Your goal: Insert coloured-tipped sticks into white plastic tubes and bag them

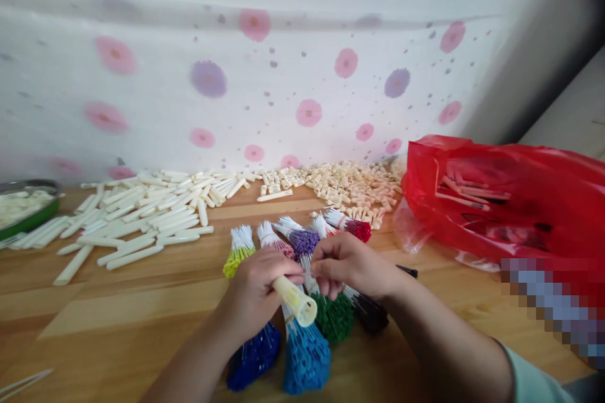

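Observation:
My left hand [253, 293] is wrapped round a cream plastic tube [295, 300] whose open end points toward me. My right hand [347, 264] is pinched just right of the tube's far end, over the bundles; what it pinches is too small to make out. Under both hands lie several bundles of thin coloured sticks: yellow [235, 255], purple [302, 240], red [352, 227], green [335, 318], black [371, 315], blue [306, 356] and dark blue [253, 359].
A spread of long cream tubes [146, 217] lies at the back left of the wooden table [118, 315]. A heap of small cream caps [350, 189] sits at the back centre. A red plastic bag [505, 201] is at the right, a green-rimmed dish [26, 208] at the far left.

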`<act>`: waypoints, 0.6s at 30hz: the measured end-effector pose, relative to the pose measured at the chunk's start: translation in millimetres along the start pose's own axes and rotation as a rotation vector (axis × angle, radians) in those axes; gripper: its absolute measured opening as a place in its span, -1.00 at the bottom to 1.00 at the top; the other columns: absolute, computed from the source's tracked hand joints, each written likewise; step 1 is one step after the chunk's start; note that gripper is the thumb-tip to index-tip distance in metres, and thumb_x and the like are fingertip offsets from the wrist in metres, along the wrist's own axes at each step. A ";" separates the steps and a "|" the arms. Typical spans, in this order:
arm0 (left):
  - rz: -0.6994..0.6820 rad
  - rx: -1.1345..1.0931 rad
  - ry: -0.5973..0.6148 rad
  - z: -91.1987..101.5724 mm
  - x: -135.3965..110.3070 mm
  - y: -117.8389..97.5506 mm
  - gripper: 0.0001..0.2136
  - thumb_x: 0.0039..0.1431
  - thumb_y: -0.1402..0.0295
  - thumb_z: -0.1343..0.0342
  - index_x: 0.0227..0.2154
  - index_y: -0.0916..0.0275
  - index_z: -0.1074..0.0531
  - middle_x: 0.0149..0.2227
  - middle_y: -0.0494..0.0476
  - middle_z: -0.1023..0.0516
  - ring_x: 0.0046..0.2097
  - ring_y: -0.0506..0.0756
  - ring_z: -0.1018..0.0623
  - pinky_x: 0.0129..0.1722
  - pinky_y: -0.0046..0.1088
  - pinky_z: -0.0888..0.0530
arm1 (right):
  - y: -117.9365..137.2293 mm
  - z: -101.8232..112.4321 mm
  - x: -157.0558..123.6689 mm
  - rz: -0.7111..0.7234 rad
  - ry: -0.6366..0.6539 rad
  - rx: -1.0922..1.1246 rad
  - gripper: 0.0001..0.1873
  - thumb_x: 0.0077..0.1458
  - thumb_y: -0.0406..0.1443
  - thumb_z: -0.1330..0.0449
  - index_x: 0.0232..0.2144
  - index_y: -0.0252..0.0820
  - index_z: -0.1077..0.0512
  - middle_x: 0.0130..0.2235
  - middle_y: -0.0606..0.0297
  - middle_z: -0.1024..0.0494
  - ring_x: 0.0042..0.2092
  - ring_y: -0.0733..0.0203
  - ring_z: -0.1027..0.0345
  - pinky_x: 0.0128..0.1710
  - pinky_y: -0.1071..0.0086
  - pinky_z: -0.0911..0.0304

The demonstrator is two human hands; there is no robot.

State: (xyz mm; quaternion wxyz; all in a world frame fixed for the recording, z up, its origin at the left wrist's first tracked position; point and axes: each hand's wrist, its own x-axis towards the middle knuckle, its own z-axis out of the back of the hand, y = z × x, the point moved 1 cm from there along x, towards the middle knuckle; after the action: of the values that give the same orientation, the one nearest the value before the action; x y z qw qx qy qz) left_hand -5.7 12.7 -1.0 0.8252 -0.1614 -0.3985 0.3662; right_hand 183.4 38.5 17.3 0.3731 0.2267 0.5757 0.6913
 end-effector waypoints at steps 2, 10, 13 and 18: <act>0.103 -0.105 -0.036 -1.8 -0.8 3.4 -0.92 0.09 0.45 -0.14 -0.42 0.24 -0.54 -0.49 0.06 -0.56 -0.43 0.03 -0.51 -0.38 -0.47 -0.40 | -5.2 3.0 0.3 0.132 -0.042 0.184 -0.81 0.09 -0.25 -0.15 -0.33 -0.30 -0.44 -0.48 0.31 -0.50 -0.47 0.34 -0.39 -0.42 0.46 -0.33; 0.441 -0.404 -0.074 -12.2 -5.2 9.2 -0.83 0.10 0.32 -0.15 -0.54 0.25 -0.48 -0.60 -0.02 -0.49 -0.49 -0.01 -0.47 -0.45 -0.55 -0.37 | -18.8 -6.8 0.5 0.423 -0.267 0.262 -0.88 0.00 -0.32 -0.28 -0.32 -0.14 -0.54 -0.36 0.31 -0.59 -0.33 0.29 -0.47 -0.31 0.43 -0.39; 0.480 -0.534 -0.105 -19.3 -8.5 9.8 -0.82 0.13 0.30 -0.14 -0.53 0.24 -0.46 -0.62 -0.06 -0.45 -0.49 -0.03 -0.44 -0.42 -0.56 -0.36 | -16.6 -14.8 -2.0 0.463 -0.390 0.143 -0.91 0.04 -0.34 -0.24 -0.36 -0.17 -0.55 -0.42 0.30 -0.59 -0.39 0.29 -0.46 -0.38 0.46 -0.37; 0.508 -0.583 -0.097 -21.4 -9.6 6.7 -0.83 0.13 0.28 -0.15 -0.50 0.24 -0.48 -0.63 -0.07 -0.41 -0.51 -0.04 -0.42 -0.45 -0.57 -0.36 | -12.5 -22.6 -1.6 0.552 -0.548 -0.076 -0.94 0.04 -0.36 -0.24 -0.37 -0.20 -0.52 -0.44 0.27 -0.57 -0.41 0.29 -0.45 -0.41 0.47 -0.35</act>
State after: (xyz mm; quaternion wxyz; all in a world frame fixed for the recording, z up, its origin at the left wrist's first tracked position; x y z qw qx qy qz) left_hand 3.7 10.7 -23.4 0.6081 -0.4653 -0.4717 0.4373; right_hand 170.8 23.8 0.1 0.3213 0.5353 0.3459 0.7004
